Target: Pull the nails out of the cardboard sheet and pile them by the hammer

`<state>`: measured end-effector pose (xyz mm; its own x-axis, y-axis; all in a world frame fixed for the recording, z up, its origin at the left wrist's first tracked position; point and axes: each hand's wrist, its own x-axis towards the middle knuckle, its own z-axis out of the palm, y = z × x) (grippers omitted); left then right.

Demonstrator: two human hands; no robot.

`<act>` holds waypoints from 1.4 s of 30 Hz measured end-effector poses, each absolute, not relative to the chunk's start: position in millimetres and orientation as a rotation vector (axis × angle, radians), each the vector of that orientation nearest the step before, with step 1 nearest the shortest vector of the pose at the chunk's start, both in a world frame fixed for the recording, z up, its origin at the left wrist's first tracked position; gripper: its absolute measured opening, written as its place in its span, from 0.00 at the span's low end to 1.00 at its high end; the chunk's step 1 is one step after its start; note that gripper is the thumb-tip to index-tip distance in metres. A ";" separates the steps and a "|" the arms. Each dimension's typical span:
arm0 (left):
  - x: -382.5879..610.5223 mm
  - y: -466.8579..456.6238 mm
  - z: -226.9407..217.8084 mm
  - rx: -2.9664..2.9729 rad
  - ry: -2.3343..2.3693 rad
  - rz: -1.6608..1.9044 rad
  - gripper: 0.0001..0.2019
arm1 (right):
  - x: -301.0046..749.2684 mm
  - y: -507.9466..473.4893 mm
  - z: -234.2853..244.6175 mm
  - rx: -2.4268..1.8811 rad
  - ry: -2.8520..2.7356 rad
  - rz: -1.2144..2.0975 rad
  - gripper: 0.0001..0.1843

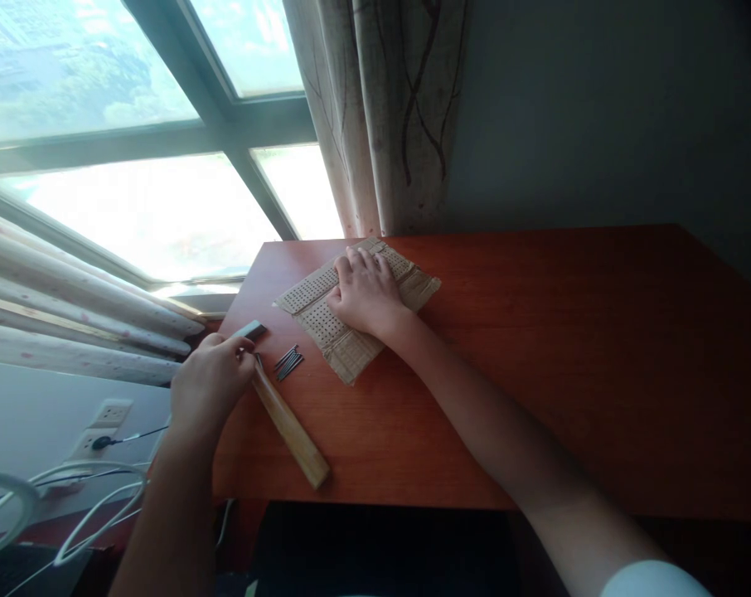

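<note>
A hammer with a pale wooden handle (292,427) and a grey metal head (251,330) lies on the desk's left part, its handle slanting towards the front edge. My left hand (210,377) is closed around the head end, its fingers hiding part of the metal. Beside the hammer, several loose nails (289,362) lie in a small bunch. My right hand (366,290) rests palm down with its fingers extended on a flat, creased cardboard sheet (351,356) full of small punched holes. Part of the sheet is hidden under that hand.
The reddish wooden desk (537,356) stretches far to the right. A window (139,207) and curtains (388,116) stand behind and to the left. White cables (102,506) and a wall socket (111,413) are at the lower left, beyond the desk's edge.
</note>
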<state>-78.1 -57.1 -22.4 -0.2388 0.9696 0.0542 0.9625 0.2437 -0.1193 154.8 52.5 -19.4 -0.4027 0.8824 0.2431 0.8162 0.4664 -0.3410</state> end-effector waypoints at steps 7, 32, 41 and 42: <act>-78.8 -54.3 -20.7 -1.901 -2.331 0.181 0.17 | 154.4 53.0 -18.8 -1.419 -2.339 0.240 0.23; -74.1 -56.2 -15.3 -1.796 -2.577 0.240 0.22 | 154.0 54.3 -21.4 -1.402 -2.326 0.221 0.22; -76.8 -61.3 -21.3 -1.826 -2.493 0.113 0.17 | 153.5 55.0 -22.7 -1.399 -2.321 0.217 0.22; -76.8 -62.0 -22.0 -1.828 -2.448 0.100 0.17 | 153.4 55.1 -22.8 -1.396 -2.320 0.216 0.22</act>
<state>-76.8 -62.0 -22.0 -0.2823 0.9589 0.0288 0.9533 0.2838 -0.1031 153.4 55.1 -22.8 -0.4061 0.8715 0.2750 0.8059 0.4834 -0.3419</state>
